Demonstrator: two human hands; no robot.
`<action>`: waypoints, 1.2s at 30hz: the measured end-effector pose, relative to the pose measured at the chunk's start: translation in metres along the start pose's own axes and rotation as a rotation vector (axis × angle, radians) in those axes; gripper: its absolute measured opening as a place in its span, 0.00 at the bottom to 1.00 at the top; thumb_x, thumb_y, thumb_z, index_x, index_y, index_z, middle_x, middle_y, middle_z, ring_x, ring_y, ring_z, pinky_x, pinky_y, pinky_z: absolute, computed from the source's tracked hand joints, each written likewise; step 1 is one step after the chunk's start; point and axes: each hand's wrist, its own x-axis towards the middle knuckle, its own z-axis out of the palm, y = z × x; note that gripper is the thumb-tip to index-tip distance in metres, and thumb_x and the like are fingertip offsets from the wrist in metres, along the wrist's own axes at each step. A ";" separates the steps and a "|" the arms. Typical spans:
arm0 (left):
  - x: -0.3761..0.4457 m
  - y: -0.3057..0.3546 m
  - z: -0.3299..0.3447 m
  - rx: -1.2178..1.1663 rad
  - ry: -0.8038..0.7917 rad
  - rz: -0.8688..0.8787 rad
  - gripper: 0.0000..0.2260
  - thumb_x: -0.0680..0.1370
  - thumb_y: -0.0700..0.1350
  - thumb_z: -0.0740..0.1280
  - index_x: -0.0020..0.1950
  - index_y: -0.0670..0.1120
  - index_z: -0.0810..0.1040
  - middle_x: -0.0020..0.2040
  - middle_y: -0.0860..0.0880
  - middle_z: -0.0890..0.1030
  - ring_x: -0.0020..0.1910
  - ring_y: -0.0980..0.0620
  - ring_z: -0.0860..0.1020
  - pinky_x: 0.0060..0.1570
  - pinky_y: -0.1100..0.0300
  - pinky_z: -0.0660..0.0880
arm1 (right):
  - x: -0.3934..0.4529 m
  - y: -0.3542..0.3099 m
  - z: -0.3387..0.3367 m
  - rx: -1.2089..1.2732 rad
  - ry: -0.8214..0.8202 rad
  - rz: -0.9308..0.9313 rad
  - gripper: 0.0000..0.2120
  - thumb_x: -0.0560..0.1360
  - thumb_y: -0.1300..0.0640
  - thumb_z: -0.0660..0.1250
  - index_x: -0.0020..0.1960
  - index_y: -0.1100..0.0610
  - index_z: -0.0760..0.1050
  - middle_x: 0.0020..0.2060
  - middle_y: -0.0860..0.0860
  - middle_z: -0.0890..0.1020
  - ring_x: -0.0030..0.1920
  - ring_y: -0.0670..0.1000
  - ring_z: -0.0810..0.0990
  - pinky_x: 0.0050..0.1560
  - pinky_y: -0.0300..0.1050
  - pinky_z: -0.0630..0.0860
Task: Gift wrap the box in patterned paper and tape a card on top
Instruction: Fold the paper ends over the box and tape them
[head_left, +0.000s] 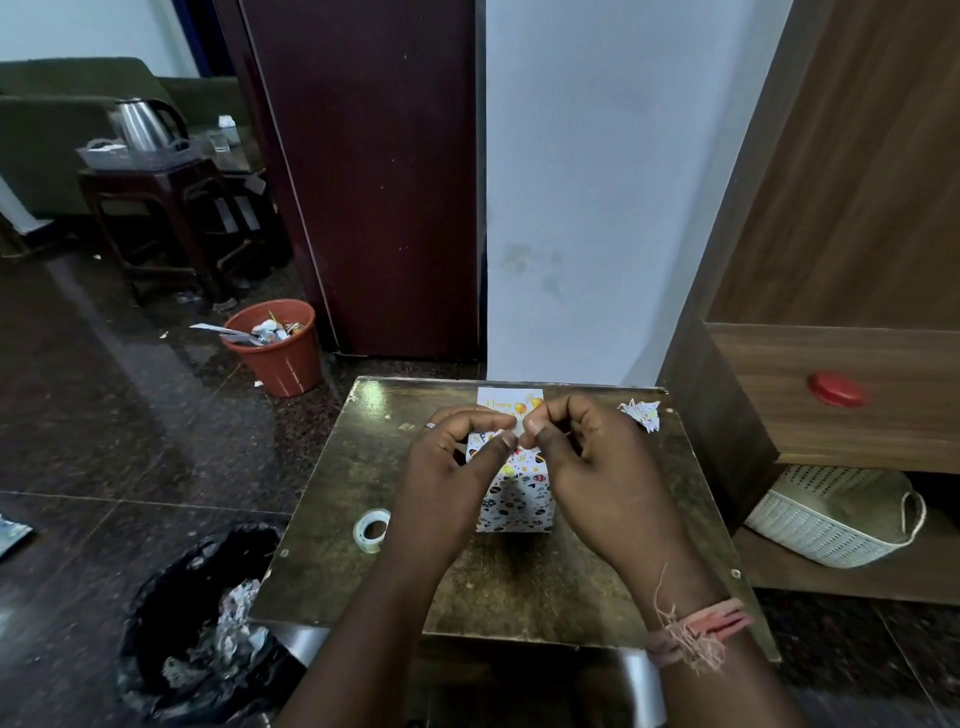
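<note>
We see the wrapped box (514, 493) standing upright near the middle of the small table (519, 587), covered in white patterned paper. Both hands are raised together just above it, fingertips meeting. The left hand (452, 467) has its fingers curled with thumb and forefinger pinched; the right hand (587, 457) is curled the same way, thumb against forefinger. What they pinch between them is too small for us to tell. Beyond the hands, at the far edge of the table, lies the card (506, 402) with balloons on it, partly hidden. A roll of clear tape (372, 530) sits left of the box, and a crumpled paper scrap (641, 413) lies at the far right.
</note>
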 end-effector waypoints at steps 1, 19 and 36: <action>-0.001 0.001 0.001 -0.024 0.003 -0.009 0.04 0.77 0.47 0.75 0.51 0.52 0.86 0.56 0.56 0.83 0.57 0.60 0.81 0.59 0.58 0.75 | 0.000 0.001 0.001 -0.016 0.000 0.010 0.08 0.79 0.57 0.68 0.42 0.49 0.79 0.40 0.43 0.85 0.44 0.44 0.83 0.51 0.54 0.81; 0.001 -0.008 0.008 -0.184 0.022 -0.021 0.07 0.81 0.41 0.70 0.53 0.49 0.88 0.56 0.55 0.84 0.59 0.58 0.81 0.55 0.65 0.75 | 0.021 -0.041 -0.002 -0.702 -0.330 0.126 0.06 0.81 0.58 0.63 0.55 0.56 0.77 0.52 0.53 0.82 0.52 0.54 0.79 0.43 0.44 0.72; 0.000 -0.006 0.003 -0.141 -0.020 0.012 0.09 0.80 0.41 0.71 0.51 0.54 0.88 0.55 0.61 0.81 0.57 0.63 0.80 0.58 0.62 0.77 | 0.023 -0.050 0.017 -0.865 -0.256 0.158 0.05 0.80 0.56 0.65 0.56 0.55 0.75 0.46 0.54 0.77 0.53 0.56 0.80 0.39 0.40 0.65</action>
